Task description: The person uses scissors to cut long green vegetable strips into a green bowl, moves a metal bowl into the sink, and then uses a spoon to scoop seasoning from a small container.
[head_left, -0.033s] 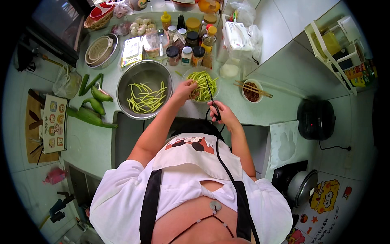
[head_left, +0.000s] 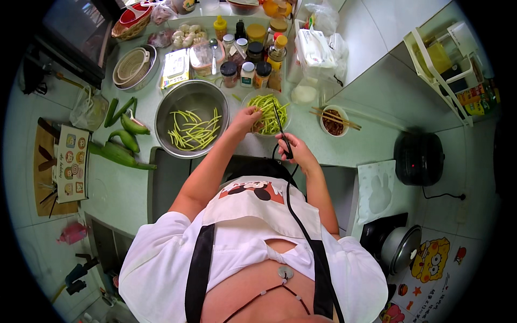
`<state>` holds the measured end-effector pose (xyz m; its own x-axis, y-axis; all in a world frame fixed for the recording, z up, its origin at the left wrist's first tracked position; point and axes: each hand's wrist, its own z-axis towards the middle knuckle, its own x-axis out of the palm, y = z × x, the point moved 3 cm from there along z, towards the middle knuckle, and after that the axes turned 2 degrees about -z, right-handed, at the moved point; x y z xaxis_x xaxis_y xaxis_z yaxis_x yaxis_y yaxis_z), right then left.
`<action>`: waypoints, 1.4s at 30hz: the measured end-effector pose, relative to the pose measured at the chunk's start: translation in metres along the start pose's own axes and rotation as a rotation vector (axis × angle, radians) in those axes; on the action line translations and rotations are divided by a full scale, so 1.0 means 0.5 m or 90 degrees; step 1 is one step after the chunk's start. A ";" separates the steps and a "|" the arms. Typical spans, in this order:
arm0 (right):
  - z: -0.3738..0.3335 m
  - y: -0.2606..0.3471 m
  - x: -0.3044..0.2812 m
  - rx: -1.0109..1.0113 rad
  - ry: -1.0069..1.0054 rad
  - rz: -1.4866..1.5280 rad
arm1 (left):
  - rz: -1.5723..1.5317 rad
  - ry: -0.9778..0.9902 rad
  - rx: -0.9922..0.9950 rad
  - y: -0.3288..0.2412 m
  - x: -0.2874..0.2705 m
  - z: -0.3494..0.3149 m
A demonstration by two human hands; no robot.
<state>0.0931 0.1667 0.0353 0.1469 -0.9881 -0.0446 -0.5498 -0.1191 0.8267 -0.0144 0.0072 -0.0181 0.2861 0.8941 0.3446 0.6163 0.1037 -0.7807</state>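
Note:
A clear bowl (head_left: pixel 288 114) in front of me is heaped with thin green bean-like pods (head_left: pixel 267 119). At its left side my left hand (head_left: pixel 248 118) has its fingers closed against the pods; what lies between the fingertips is mostly hidden. My right hand (head_left: pixel 298 151), at the near right of the bowl, is closed around the black handle of what look like scissors (head_left: pixel 281 126). Their long dark blades point away from me, over the pods. To the left, a steel basin (head_left: pixel 161 119) holds more green pods (head_left: pixel 195 129) lying loose on its bottom.
Seasoning jars (head_left: pixel 247 74) and bottles crowd the counter behind the bowl. On the right stands a small bowl of dark red food (head_left: pixel 334 120) with chopsticks (head_left: pixel 336 118) across it. Green gourds (head_left: pixel 123 155) lie left of the basin. A black cord (head_left: pixel 297 215) hangs before my apron.

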 end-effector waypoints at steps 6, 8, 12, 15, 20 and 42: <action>0.017 0.011 0.001 -0.015 -0.014 -0.025 | 0.022 0.022 0.115 0.008 0.004 0.007; 0.018 0.008 0.002 -0.010 -0.016 -0.031 | -0.021 -0.008 0.121 0.008 -0.004 0.013; 0.019 0.009 0.001 0.005 -0.007 -0.053 | -0.038 -0.009 0.139 0.001 -0.012 0.019; 0.030 0.005 0.003 -0.002 -0.013 -0.061 | 0.032 0.011 0.123 -0.007 -0.006 0.012; 0.047 -0.002 0.006 -0.038 -0.017 -0.034 | 0.189 0.001 0.136 -0.007 -0.002 0.019; 0.052 -0.030 -0.019 -0.019 -0.053 0.026 | 0.452 -0.124 0.259 0.034 -0.023 0.071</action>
<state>0.0783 0.1753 0.0088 0.0555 -0.9969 -0.0558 -0.5295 -0.0767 0.8448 -0.0332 0.0143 -0.0536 0.3517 0.8614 -0.3665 0.0142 -0.3963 -0.9180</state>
